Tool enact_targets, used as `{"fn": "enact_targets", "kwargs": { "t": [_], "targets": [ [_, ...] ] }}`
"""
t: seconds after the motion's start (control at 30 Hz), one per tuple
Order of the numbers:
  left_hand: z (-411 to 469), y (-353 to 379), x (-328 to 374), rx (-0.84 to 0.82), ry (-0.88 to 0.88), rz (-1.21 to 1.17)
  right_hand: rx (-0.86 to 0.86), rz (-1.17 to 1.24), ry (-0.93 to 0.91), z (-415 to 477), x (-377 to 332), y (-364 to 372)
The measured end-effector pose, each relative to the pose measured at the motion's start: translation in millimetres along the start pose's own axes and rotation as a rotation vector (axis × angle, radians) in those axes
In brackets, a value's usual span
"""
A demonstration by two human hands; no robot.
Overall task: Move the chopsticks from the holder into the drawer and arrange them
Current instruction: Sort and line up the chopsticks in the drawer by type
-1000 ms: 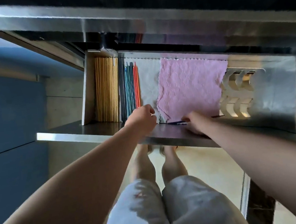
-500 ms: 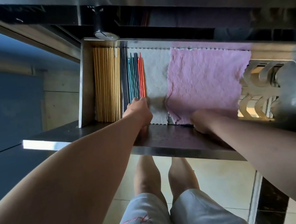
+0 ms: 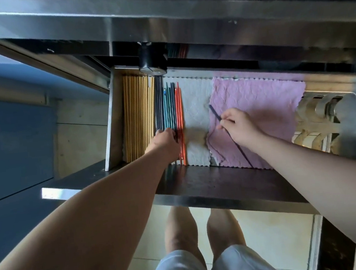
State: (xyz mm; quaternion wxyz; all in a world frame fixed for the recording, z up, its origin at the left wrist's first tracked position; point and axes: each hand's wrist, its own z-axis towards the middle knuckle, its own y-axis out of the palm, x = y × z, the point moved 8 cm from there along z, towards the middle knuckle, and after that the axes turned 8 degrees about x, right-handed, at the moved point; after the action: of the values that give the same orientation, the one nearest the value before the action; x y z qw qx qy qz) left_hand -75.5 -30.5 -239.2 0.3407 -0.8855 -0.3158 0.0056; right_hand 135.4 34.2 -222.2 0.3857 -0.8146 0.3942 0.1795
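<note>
Over the cloth (image 3: 268,107), the right hand (image 3: 238,126) pinched one dark chopstick (image 3: 215,113) mid-shaft, both ends slanting off from the pinch. Left of it, the left hand (image 3: 162,142) lay on the sorted row (image 3: 171,107) in the drawer (image 3: 108,131); whether gripping, I couldn't tell. Swinging the slanted stick over could snag the cloth or scatter that row.

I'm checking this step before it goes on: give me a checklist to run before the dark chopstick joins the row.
1. Grip: right hand pinches the dark chopstick mid-length. Ok.
2. Angle: it slants across the pink cloth, not parallel to the row. Not ok.
3. Landing spot: white cloth is bare beside the orange chopsticks. Ok.
4. Row's near ends level: left hand covers the teal chopsticks' ends. Cannot tell.
5. Drawer open enough to reach. Ok.
</note>
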Motion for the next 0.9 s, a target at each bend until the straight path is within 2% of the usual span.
{"fn": "enact_targets", "kwargs": {
  "t": [0.13, 0.2, 0.4, 0.5, 0.6, 0.67, 0.8, 0.9],
  "targets": [
    [5, -7, -7, 0.023, -0.003, -0.017, 0.068, 0.251, 0.157, 29, -12, 15],
    [8, -10, -8, 0.029, 0.014, -0.035, 0.084, 0.299, 0.198, 39, -19, 27],
    [16, -15, -7, 0.024, 0.101, -0.036, 0.128, 0.092, 0.165, 58, -34, 57],
    [12, -19, -2, 0.032, 0.177, 0.147, 0.105, -0.023, 0.148, 58, -31, 72],
    [6, -27, 8, 0.117, 0.364, 0.464, 0.094, -0.065, 0.156, 56, -24, 81],
    [3, -25, 11, 0.105, 0.469, 0.593, 0.118, -0.068, 0.163, 57, -17, 80],
    [-2, -14, 17, 0.029, 0.561, 0.708, 0.156, -0.054, 0.149, 51, -23, 69],
    [-2, -7, 25, 0.013, 0.58, 0.687, 0.148, 0.018, 0.184, 47, -28, 63]
  ]
}}
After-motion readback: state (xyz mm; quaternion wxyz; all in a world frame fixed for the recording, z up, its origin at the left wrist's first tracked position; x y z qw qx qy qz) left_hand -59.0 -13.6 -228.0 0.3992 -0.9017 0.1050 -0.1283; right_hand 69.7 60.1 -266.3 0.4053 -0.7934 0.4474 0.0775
